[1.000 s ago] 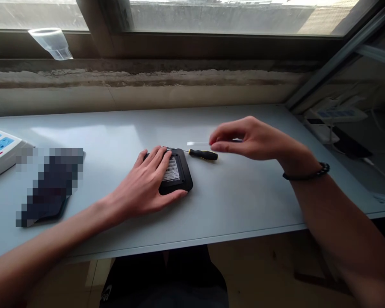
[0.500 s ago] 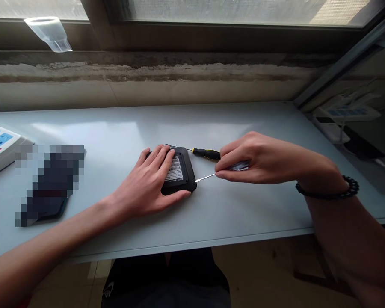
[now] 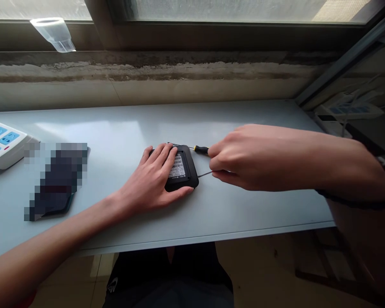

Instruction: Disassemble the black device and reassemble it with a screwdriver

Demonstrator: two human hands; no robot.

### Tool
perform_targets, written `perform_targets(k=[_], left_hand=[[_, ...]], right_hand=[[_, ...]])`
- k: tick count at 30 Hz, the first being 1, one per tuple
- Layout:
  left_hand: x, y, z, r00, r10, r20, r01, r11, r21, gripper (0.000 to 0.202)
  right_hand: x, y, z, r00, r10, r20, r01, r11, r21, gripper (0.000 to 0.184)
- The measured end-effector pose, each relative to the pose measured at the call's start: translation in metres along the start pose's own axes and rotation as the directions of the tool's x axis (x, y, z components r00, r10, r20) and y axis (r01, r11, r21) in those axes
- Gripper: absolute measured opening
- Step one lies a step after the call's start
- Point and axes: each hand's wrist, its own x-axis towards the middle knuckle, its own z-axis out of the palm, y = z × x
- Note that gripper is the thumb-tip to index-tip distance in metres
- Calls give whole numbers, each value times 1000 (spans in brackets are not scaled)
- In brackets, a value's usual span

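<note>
On the worktop (image 3: 122, 128), midway between front and back edges, the box (image 3: 182, 168) lies under the left hand's (image 3: 150, 177) spread fingers; the right hand (image 3: 237, 158) grips a tool (image 3: 205, 174) running left to the box's right edge.

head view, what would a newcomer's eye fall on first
Probably the black box mid-view on the desk, under the left hand, with a thin metal rod in the right hand reaching its edge. Next, the white power strip at far left and the clear plastic cup at upper left.
</note>
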Motion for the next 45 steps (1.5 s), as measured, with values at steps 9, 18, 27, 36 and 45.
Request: perform_targets(k=[9,18,27,36,45], left_hand=[[1,2,-3,999,-29,43,32,997,-63,65],[0,3,0,999,-32,37,34,999,-42,67],[1,5,-2,1000,-23,15,24,999,-43,65],[0,1,2,1000,-27,-7,26,999,-43,80],[1,0,1,1000,-21,15,21,1000,-14,84]], right_hand=[[27,-17,-15,995,-92,45,95,994,-63,40],[24,-30,-9,979,-167,-121,170,985,22,39],[31,-29,-16,995,-79,60,81,996,-34,37],[0,16,14,996,85,0,-81,954,289,30],[-26,28,58,975,204,-89,-120,819,561,38]])
